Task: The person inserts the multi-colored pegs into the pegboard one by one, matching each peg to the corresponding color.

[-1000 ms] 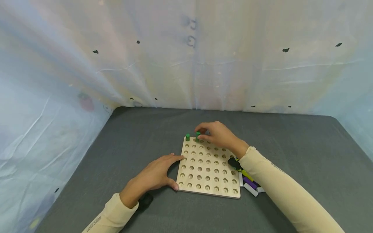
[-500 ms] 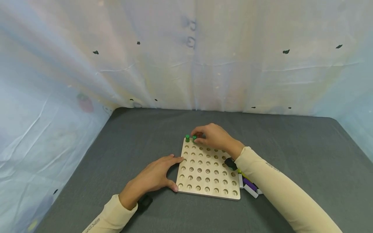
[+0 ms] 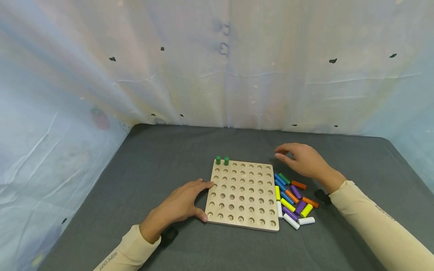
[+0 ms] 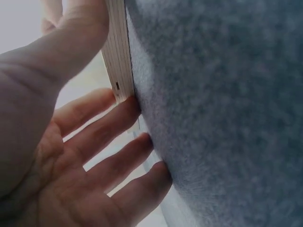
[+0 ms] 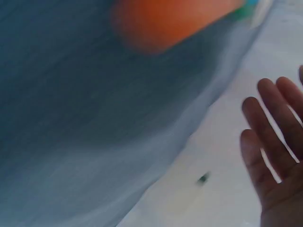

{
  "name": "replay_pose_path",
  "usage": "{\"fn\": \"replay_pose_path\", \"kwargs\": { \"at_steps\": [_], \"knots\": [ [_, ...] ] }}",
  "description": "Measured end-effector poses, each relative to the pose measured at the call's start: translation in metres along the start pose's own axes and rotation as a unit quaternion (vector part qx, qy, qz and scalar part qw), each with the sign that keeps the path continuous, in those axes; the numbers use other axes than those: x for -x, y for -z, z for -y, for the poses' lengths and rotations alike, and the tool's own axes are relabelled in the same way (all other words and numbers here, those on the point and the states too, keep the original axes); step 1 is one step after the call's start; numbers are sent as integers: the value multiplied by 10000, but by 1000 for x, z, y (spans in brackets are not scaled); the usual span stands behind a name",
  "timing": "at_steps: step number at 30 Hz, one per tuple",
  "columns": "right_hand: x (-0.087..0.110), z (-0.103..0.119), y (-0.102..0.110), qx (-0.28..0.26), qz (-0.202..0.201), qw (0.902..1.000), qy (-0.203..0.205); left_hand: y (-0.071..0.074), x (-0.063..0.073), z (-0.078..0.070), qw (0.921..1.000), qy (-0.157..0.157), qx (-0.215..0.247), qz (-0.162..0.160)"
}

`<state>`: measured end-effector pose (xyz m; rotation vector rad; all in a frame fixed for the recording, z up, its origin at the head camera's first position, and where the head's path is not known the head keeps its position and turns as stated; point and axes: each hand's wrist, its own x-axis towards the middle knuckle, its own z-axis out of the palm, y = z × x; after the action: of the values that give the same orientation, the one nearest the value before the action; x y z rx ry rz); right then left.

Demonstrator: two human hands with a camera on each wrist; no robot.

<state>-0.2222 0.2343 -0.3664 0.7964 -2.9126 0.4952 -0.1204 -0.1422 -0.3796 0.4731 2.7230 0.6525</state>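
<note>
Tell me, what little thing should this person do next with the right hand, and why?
Probably lower the right hand to the loose green peg and pinch it. That hand holds nothing and hangs near it; two standing green pegs already fill neighbouring holes in the far row of the board, while the left hand touches its left edge.

Right fingers (image 3: 286, 147) released green peg (image 3: 226, 161), moved rightward.
</note>
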Motion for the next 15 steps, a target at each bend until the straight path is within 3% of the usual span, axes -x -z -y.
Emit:
{"fn": "replay_pose_path", "kwargs": {
  "at_steps": [6, 15],
  "knots": [
    [29, -25, -6, 424, -89, 9990, -116, 0, 1, 0, 10000, 42, 3, -11],
    [46, -18, -20, 44, 61, 10000, 46, -2, 2, 0, 9998, 82, 96, 122]
  ]
}}
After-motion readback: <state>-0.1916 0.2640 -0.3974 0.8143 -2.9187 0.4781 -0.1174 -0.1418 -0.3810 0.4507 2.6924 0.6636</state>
